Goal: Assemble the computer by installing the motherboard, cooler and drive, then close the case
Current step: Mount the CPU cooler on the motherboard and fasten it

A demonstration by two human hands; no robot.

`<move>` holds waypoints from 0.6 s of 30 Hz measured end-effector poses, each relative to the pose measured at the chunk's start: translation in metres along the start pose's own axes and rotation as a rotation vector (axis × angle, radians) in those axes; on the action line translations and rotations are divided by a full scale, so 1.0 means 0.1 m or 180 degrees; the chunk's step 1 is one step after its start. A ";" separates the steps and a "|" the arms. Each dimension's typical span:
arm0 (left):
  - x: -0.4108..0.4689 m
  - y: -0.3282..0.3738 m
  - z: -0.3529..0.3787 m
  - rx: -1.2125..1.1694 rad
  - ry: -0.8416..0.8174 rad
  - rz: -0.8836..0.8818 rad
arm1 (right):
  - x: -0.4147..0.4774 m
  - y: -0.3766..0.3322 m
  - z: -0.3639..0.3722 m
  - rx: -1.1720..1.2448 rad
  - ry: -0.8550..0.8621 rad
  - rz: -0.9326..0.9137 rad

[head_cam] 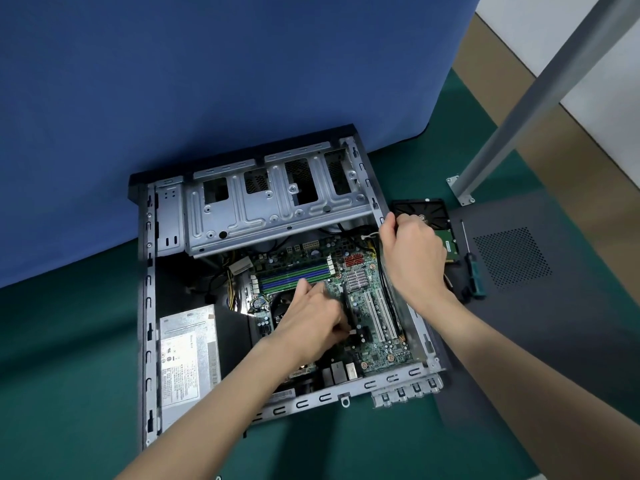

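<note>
Risk: mobo seats skewed in the case and traps the cables by the right wall, or flexes if I press off-centre. My left hand lies on the board's middle, fingers curled down by the black slot; can't tell if they pinch anything. Right hand is curled at the case's right wall, over the board's far corner; grip unclear. Drive lies outside on the surface, just beside that hand.

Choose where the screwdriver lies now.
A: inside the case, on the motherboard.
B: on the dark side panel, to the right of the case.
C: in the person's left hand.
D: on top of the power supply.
B: the screwdriver lies on the dark side panel, outside the case, next to the hard drive.
</note>
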State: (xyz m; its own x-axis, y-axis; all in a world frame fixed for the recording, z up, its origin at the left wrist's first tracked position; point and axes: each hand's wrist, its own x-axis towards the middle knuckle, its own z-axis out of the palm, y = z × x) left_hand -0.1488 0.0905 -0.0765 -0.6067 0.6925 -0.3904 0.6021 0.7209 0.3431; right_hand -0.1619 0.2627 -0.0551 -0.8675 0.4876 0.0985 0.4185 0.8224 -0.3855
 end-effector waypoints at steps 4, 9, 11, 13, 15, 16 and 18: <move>0.09 0.10 -0.05 0.0377 -0.0162 0.0186 | 0.01 -0.01 0.00 -0.0011 -0.0008 -0.0017; 0.18 0.12 0.04 0.0689 -0.0415 0.0399 | 0.00 -0.01 -0.02 0.0002 -0.0034 -0.0007; 0.20 0.11 0.09 0.0762 -0.0449 0.0434 | 0.00 -0.01 -0.02 -0.0015 -0.0049 -0.0013; 0.22 0.10 0.12 0.0819 -0.0459 0.0468 | 0.00 -0.02 -0.03 -0.0038 -0.0077 -0.0018; 0.23 0.10 0.13 0.0812 -0.0461 0.0456 | 0.00 -0.02 -0.04 -0.0039 -0.0098 -0.0010; 0.24 0.09 0.13 0.0795 -0.0449 0.0439 | 0.00 -0.03 -0.04 -0.0040 -0.0103 -0.0005; 0.24 0.08 0.14 0.0771 -0.0425 0.0419 | 0.01 -0.03 -0.05 -0.0053 -0.0107 -0.0001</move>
State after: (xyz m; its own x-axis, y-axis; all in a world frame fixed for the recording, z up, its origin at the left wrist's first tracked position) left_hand -0.1513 0.1128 -0.0947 -0.4514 0.7582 -0.4705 0.7870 0.5868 0.1905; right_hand -0.1626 0.2621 -0.0497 -0.8761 0.4774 0.0677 0.4223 0.8274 -0.3703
